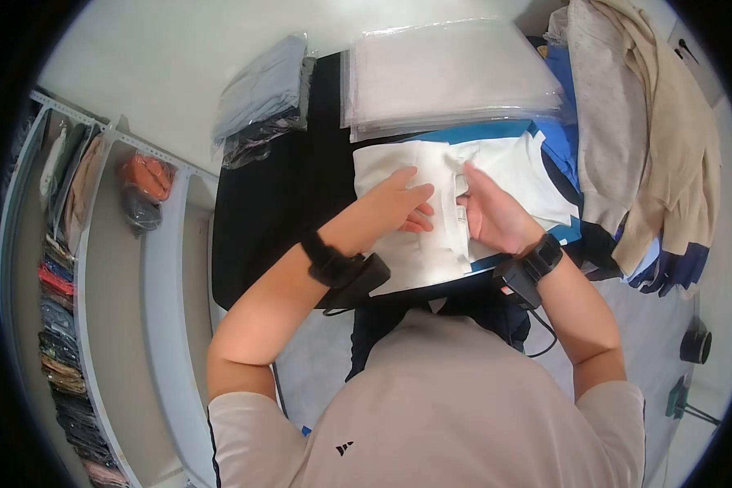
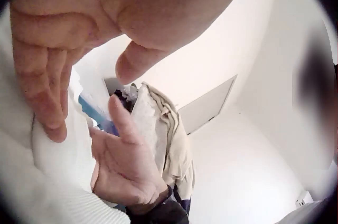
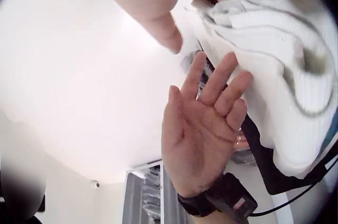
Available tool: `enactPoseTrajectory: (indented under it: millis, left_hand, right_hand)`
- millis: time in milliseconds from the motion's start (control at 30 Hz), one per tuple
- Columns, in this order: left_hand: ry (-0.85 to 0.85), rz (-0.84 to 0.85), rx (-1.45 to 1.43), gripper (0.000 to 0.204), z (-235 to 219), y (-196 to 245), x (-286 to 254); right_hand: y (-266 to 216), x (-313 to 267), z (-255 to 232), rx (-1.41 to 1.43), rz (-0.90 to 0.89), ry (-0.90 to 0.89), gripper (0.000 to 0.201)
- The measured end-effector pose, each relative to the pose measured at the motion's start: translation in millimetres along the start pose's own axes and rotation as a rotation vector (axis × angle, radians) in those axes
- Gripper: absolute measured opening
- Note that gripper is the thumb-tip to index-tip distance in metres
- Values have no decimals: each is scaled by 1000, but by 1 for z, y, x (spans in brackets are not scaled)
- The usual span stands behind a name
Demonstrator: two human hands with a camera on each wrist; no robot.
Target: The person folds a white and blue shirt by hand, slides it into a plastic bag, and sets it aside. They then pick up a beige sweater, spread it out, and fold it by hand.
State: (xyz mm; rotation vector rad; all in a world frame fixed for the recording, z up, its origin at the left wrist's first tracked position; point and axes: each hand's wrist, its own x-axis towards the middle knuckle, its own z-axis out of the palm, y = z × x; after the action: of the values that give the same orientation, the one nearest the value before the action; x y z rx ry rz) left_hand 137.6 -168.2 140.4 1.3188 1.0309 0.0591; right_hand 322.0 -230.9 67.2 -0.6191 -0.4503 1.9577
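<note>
A white garment (image 1: 403,252) with ribbed knit parts (image 3: 264,36) lies partly folded on the black table, several layers doubled along its middle. Teal material (image 1: 496,130) shows from beneath its edges. My left hand (image 1: 394,205) is over the left part of the garment, fingers loosely extended and fingertips at the cloth. On the other side of the fold, my right hand (image 1: 500,213) has its palm turned towards the left one. Its thumb stands free in the left wrist view, while the cloth partly hides its fingers. The palms face each other across the fold.
Clear plastic bags (image 1: 455,73) are stacked at the back of the table (image 1: 252,236). A bagged grey-blue garment (image 1: 264,85) lies at the back left. Beige and grey clothes (image 1: 626,114) are heaped along the right. Shelves (image 1: 98,203) with bagged clothes stand at the left.
</note>
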Motion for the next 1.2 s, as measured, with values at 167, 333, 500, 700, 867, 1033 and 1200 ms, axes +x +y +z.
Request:
enactPoseTrajectory:
  millis: [167, 333, 500, 700, 867, 1033, 1200]
  left_hand:
    - [14, 313, 5, 56, -14, -13, -26]
    - [213, 367, 72, 50, -30, -31, -40]
    - [282, 423, 144, 55, -57, -58, -18]
    - [7, 570, 1147, 101, -48, -47, 10]
    - [-35, 439, 1200, 109, -39, -54, 18]
    - [-22, 451, 1229, 112, -39, -58, 20]
    - [196, 725, 743, 88, -70, -63, 37]
  right_hand:
    - [7, 1, 32, -397, -125, 275, 38]
    - [-3, 6, 28, -661, -184, 369, 41]
    - [1, 15, -12, -534, -111, 279, 48]
    - [-6, 9, 0, -631, -158, 409, 53]
    - [-6, -13, 9, -1051, -373, 619, 53]
    - [39, -50, 49, -1972, -736, 298, 65]
    - [71, -45, 36, -2194, -479, 257, 83]
